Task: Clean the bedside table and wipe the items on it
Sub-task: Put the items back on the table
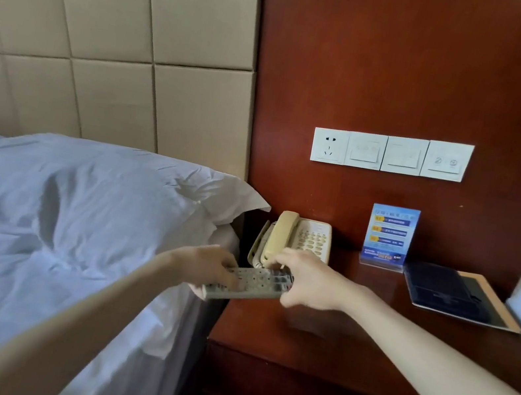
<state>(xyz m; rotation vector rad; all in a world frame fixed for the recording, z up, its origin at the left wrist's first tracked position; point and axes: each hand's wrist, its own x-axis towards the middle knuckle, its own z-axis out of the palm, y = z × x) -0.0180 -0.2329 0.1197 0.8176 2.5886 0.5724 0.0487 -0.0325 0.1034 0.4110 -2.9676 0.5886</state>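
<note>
While a cream corded telephone [297,238] sits at the back left corner of the glossy reddish-brown wooden desk [313,342], a person holds a grey rectangular remote control [250,284] in both hands just in front of it, above the desk's left edge. The left hand [205,267] grips the remote's near end, fingers curled beneath it and thumb on the buttons; the right hand [306,283] is closed over its far end, close to the telephone's handset. Right of the telephone, a blue printed card in a clear acrylic stand [389,236] stands against the wooden wall panel, and farther right a dark folder [444,290] lies flat on a tan-edged board. Left of the telephone, a white pillow [97,189] rests on the bed. Above the telephone, white wall switches and a socket [390,152] line the panel.
</note>
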